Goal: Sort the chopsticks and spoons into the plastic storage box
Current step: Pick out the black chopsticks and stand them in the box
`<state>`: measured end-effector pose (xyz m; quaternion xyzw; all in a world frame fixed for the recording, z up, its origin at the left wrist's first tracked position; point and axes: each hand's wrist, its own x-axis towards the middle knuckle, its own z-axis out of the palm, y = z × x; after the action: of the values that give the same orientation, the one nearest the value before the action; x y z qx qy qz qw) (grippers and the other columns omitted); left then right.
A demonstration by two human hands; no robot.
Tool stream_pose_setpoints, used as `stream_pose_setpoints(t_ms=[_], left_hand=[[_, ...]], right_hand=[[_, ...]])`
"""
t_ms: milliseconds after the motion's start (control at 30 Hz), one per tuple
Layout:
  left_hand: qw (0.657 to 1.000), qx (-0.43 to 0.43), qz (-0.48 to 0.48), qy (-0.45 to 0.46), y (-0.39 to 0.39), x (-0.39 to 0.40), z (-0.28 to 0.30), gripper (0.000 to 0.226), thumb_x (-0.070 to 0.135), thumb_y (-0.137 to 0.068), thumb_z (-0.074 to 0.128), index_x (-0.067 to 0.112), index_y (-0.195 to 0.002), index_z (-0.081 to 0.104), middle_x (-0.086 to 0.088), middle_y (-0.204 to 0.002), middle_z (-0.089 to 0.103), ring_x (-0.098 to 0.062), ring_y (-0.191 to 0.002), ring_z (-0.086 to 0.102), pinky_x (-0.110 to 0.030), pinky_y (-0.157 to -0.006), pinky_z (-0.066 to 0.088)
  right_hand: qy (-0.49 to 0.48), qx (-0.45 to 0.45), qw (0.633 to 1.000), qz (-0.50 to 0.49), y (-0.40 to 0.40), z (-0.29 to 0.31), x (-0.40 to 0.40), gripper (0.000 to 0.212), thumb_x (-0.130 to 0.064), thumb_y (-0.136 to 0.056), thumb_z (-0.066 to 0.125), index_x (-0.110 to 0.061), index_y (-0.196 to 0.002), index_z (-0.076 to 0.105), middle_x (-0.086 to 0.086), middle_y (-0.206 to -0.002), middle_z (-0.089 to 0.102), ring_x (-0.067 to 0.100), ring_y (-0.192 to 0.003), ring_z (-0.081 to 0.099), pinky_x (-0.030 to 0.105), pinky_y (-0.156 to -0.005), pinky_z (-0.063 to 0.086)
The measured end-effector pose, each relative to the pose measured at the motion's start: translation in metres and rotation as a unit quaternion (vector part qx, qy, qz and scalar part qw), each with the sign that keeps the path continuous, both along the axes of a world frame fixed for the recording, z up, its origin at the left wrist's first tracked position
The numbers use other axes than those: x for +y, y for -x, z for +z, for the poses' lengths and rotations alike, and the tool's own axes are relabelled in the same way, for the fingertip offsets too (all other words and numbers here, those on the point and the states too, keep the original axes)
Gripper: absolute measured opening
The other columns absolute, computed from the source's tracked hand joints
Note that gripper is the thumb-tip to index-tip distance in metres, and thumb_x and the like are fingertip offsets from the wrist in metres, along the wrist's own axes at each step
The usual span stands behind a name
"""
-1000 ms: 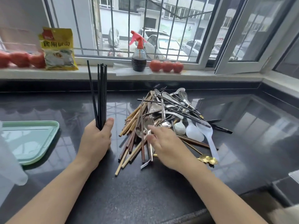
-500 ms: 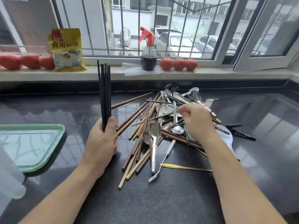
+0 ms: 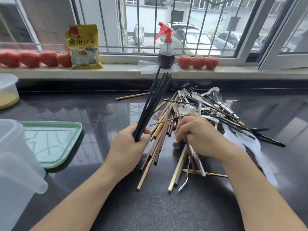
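My left hand (image 3: 126,147) grips a bundle of black chopsticks (image 3: 153,100) by its lower end, and the bundle leans up and to the right. To its right lies a mixed pile on the dark counter: wooden chopsticks (image 3: 160,135), metal and white spoons (image 3: 196,97), more black chopsticks (image 3: 233,120). My right hand (image 3: 200,135) sits on the near side of this pile with its fingers curled down into it; what they hold is hidden. A clear plastic storage box (image 3: 15,155) stands at the left edge.
A pale green lid (image 3: 55,142) lies flat between the box and my left hand. White plastic spoons (image 3: 250,142) stick out at the pile's right. On the windowsill stand a spray bottle (image 3: 166,47), tomatoes (image 3: 198,61) and a yellow packet (image 3: 83,47). A round tub (image 3: 6,90) sits far left.
The black bundle has tipped from upright to leaning right. My right hand has pulled back from the far side of the pile to its near side. The view has shifted left.
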<state>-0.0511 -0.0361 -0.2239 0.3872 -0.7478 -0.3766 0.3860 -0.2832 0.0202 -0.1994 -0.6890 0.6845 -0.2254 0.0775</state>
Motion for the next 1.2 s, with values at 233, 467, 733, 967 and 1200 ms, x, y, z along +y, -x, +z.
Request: stream_pose_setpoints(t_ms=[233,467,733,967,1200], left_hand=[[0.98,0.115,0.041,-0.155,-0.002,-0.012,-0.006,0.013,0.017,-0.102,0.059,0.02,-0.093,0.067,0.003,-0.057,0.043,-0.013,-0.048,0.04,-0.024,-0.043,0.038],[0.981,0.114,0.026,-0.154,-0.001,-0.016,-0.01,0.017,0.02,-0.104,0.057,0.023,-0.09,0.067,0.003,-0.056,0.045,-0.015,-0.047,0.04,-0.031,-0.047,0.037],[0.982,0.112,0.037,-0.149,0.0,-0.017,-0.012,0.021,0.021,-0.103,0.058,0.027,-0.085,0.067,0.006,-0.055,0.047,-0.017,-0.047,0.04,-0.035,-0.051,0.036],[0.977,0.125,0.048,-0.167,0.0,-0.019,-0.012,0.013,0.02,-0.104,0.057,0.018,-0.094,0.066,0.004,-0.054,0.043,-0.016,-0.046,0.037,-0.031,-0.047,0.033],[0.975,0.13,0.043,-0.177,0.001,-0.019,-0.012,0.013,0.019,-0.104,0.057,0.016,-0.096,0.066,0.004,-0.055,0.043,-0.015,-0.045,0.035,-0.029,-0.046,0.032]], right_hand=[[-0.006,-0.005,0.999,-0.05,0.006,0.004,0.005,0.052,0.009,-0.082,0.048,-0.035,-0.08,0.076,-0.02,-0.097,0.063,0.008,-0.107,0.049,0.035,-0.104,0.042],[0.106,-0.015,0.962,-0.252,0.032,0.002,0.007,0.045,0.01,-0.086,0.049,-0.018,-0.108,0.076,0.003,-0.112,0.07,0.025,-0.112,0.059,0.04,-0.101,0.048],[-0.016,-0.013,0.98,-0.2,0.018,-0.002,0.002,0.033,-0.03,-0.093,0.071,-0.022,-0.124,0.069,-0.005,-0.119,0.056,0.014,-0.105,0.055,0.029,-0.092,0.043],[0.143,-0.063,0.976,-0.152,0.008,0.0,-0.002,0.043,0.011,-0.092,0.049,-0.014,-0.117,0.073,0.0,-0.108,0.071,0.013,-0.1,0.065,0.028,-0.095,0.052],[0.03,0.036,0.971,-0.235,0.052,-0.007,0.004,0.033,-0.004,-0.089,0.069,-0.026,-0.113,0.074,-0.006,-0.104,0.051,0.023,-0.113,0.051,0.033,-0.099,0.043]])
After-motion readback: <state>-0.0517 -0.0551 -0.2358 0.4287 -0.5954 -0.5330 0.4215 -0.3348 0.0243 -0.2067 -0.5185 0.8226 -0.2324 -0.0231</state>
